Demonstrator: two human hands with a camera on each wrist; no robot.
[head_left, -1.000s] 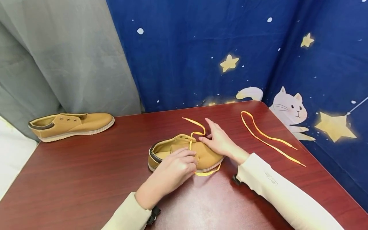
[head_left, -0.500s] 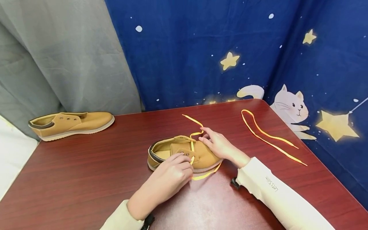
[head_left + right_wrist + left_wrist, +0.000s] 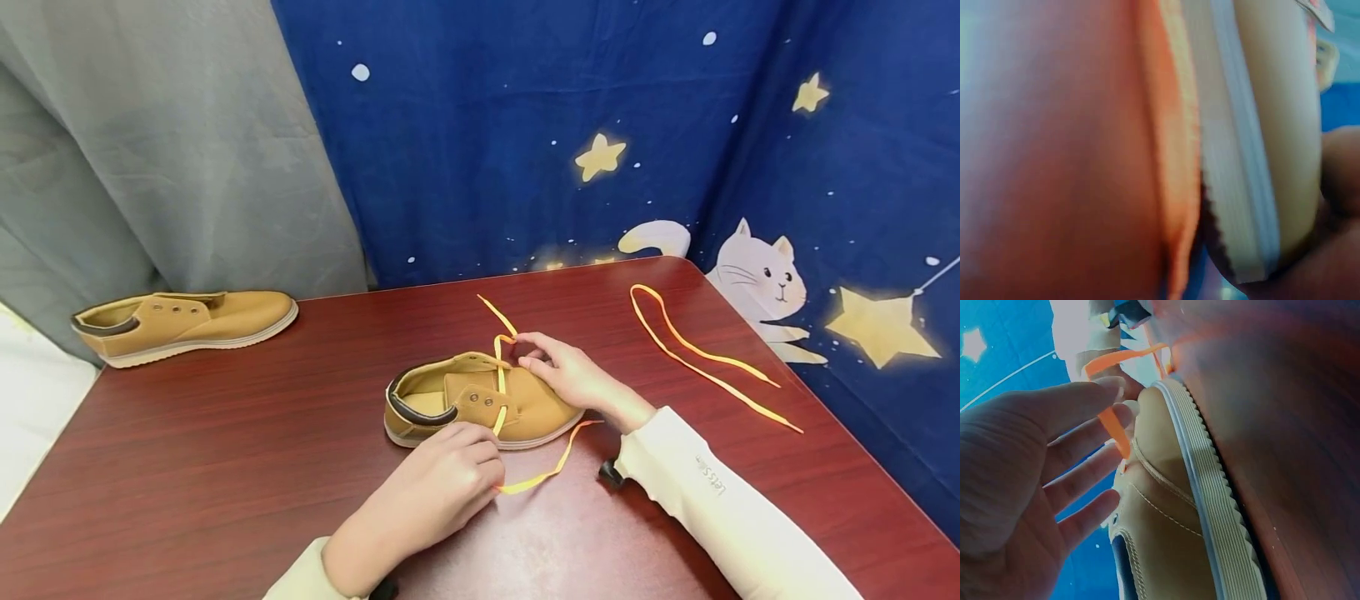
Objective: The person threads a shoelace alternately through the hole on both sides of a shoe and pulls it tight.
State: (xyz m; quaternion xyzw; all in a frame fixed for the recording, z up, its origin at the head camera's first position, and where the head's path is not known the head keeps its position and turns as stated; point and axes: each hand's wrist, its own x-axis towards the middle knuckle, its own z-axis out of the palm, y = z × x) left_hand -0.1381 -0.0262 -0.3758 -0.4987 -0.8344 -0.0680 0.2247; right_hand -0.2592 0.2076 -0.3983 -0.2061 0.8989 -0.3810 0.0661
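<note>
A person is sitting at a dark red bench (image 3: 187,467) with a tan shoe (image 3: 480,400) lying in front of them, toe pointing to the person's right. An orange lace (image 3: 500,387) is running across the shoe's tongue through its eyelets, one end trailing off the near side and the other off the far side.

The left hand (image 3: 442,487) is resting on the bench just in front of the shoe, its fingers curled and pinching the near end of the lace, which is stretching out to the right of the knuckles. In the left wrist view the lace is passing between the fingertips (image 3: 1124,415) close against the shoe's side, likely so the end is staying taut and under control.

The right hand (image 3: 573,375) is lying over the shoe's far side near the toe, thumb and forefinger pinching the far loop of the lace where it is rising above the eyelets; the hand's weight also seems to be steadying the shoe. The right wrist view is too blurred to add anything beyond the shoe's sole.

A second shoe (image 3: 183,325) is sitting well apart at the bench's far left corner, without a lace. A spare lace (image 3: 705,358) is lying folded on the right side, near a blue curtain (image 3: 600,125) printed with stars and a cat.
</note>
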